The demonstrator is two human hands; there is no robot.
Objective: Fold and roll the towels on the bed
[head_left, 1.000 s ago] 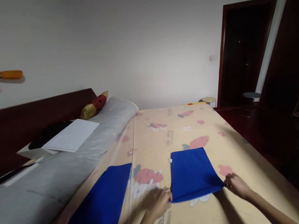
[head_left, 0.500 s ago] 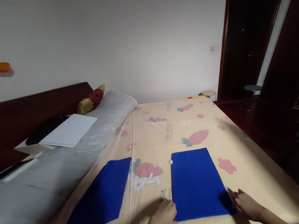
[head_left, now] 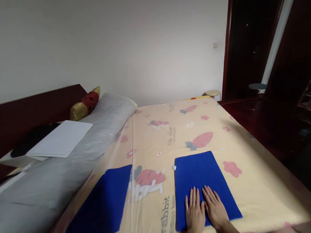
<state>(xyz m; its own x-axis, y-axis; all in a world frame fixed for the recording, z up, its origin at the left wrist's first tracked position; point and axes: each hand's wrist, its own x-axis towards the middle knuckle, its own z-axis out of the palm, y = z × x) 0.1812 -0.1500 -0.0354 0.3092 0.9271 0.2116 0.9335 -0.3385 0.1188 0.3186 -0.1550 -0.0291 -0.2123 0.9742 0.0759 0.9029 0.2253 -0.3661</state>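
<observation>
Blue cloth (head_left: 99, 209), left, lies untouched on the printed bedsheet (head_left: 146, 156). Tagged blue cloth (head_left: 196, 168), right, lies flat; left hand (head_left: 195, 212) and right hand (head_left: 215, 206) rest palm-down on it, fingers extended. Judged light, soft; grip at near corners.

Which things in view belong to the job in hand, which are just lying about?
In the job:
flat blue rectangular cloth, under left hand and right hand
second blue cloth, untouched, probably

Not part:
thin white rectangular board
pointed red-and-gold cushion
round dark-topped stool
</observation>
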